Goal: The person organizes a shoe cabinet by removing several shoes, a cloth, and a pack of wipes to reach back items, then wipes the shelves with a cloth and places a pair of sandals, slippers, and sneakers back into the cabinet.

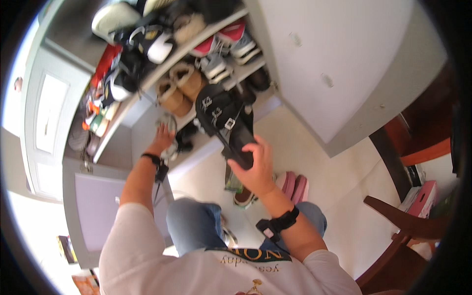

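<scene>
My right hand [256, 166] grips the heel end of a black strappy sandal with metal buckles [225, 118], held in front of the shoe cabinet's lower shelves. A second dark sole shows behind it, so this may be a pair. My left hand [162, 140] reaches to the lower part of the cabinet, its fingers spread at a pale, blurred shoe or strap [169, 123]; whether it holds this is unclear. Tan fleece-lined boots [180, 88] stand on the shelf just above. Grey and pink sneakers [217, 62] sit to their right.
White-and-black shoes [158, 44] crowd the upper shelf. The cabinet's right door [332, 66] and lower left door [99, 206] stand open. Pink slippers [295, 186] and a brown shoe [243, 197] lie on the floor near my knees. A wooden chair [405, 236] is at the right.
</scene>
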Demonstrator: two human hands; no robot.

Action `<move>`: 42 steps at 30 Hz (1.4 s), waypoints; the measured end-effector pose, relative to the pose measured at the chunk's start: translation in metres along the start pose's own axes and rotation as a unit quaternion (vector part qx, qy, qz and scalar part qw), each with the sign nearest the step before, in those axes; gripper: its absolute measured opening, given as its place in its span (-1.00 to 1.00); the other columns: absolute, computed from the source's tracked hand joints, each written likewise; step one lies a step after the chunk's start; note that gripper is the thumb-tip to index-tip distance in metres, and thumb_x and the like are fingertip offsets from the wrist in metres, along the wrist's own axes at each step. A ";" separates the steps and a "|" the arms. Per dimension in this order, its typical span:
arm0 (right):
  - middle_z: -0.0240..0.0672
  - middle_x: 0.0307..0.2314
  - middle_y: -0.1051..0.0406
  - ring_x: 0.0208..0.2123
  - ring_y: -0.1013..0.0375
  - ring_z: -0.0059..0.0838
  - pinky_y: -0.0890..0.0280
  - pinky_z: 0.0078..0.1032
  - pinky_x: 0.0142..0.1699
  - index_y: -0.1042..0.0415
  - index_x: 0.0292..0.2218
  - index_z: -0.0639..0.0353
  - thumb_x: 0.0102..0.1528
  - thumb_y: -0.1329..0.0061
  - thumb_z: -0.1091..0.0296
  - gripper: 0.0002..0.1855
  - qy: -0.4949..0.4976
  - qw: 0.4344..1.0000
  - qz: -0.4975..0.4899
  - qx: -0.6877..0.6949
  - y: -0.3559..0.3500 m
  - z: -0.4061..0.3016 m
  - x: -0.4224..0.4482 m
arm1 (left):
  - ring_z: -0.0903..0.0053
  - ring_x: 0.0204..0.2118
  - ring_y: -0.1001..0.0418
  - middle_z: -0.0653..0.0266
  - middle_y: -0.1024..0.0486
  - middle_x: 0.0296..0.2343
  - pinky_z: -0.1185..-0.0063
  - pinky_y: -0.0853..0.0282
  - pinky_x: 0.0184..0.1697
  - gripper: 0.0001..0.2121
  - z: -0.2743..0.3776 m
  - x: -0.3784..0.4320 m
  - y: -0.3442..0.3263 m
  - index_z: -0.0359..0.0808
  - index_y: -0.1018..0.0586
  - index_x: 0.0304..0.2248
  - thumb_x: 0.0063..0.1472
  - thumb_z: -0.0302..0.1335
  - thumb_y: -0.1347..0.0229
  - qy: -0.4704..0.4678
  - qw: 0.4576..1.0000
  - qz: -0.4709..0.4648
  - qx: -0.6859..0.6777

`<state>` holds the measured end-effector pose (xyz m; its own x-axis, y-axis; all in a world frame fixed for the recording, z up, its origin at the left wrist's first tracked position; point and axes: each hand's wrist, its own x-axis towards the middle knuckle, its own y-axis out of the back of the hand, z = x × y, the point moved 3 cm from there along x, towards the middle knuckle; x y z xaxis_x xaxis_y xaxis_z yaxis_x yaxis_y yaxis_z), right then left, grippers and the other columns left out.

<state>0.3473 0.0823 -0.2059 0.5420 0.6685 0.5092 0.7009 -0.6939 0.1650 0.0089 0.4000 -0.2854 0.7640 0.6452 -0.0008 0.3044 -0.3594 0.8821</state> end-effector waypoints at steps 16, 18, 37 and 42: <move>0.00 -0.08 -0.13 -0.11 -0.16 -0.06 -0.13 -0.23 -0.06 -0.22 -0.28 0.14 -0.32 -0.22 0.42 -0.45 0.133 0.986 -0.082 -0.054 -0.030 -0.005 -0.023 | 0.06 0.14 0.03 -0.05 -0.06 0.07 0.36 0.06 0.17 -0.51 0.056 -0.004 0.087 -0.28 -0.10 0.09 0.23 -0.27 0.15 0.142 0.973 -0.012 -0.180; 0.00 -0.08 -0.13 -0.11 -0.16 -0.06 -0.13 -0.24 -0.06 -0.21 -0.28 0.14 -0.33 -0.22 0.42 -0.44 0.119 0.988 -0.090 -0.031 -0.035 -0.003 -0.027 | 0.08 0.11 -0.04 -0.04 -0.12 0.04 0.38 -0.01 0.13 -0.53 0.059 -0.008 0.092 -0.28 -0.14 0.07 0.21 -0.30 0.12 0.127 0.972 0.018 -0.199; -0.08 -0.12 -0.15 -0.10 -0.18 -0.13 -0.15 -0.31 -0.03 -0.17 -0.29 0.16 -0.31 -0.25 0.42 -0.43 -0.019 0.994 -0.100 0.033 -0.049 0.026 -0.029 | 0.10 0.08 -0.09 -0.12 -0.20 -0.03 0.41 -0.07 0.08 -0.55 0.056 0.014 0.083 -0.45 -0.21 0.01 0.23 -0.29 0.15 0.174 0.913 0.048 -0.366; -0.03 -0.09 -0.14 -0.11 -0.17 -0.08 -0.13 -0.25 -0.03 -0.19 -0.28 0.16 -0.32 -0.24 0.43 -0.43 0.081 0.990 -0.110 -0.022 -0.058 0.017 -0.027 | 0.10 0.01 -0.20 -0.12 -0.32 -0.14 0.40 -0.17 0.01 -0.60 0.054 -0.010 0.105 -0.37 -0.27 -0.02 0.18 -0.38 0.08 0.136 0.913 0.073 -0.377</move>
<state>0.2998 0.1088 -0.2432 0.2934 0.7558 0.5854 0.7713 -0.5489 0.3220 0.0635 0.3196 -0.2180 0.5642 0.8079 0.1703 -0.3463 0.0442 0.9371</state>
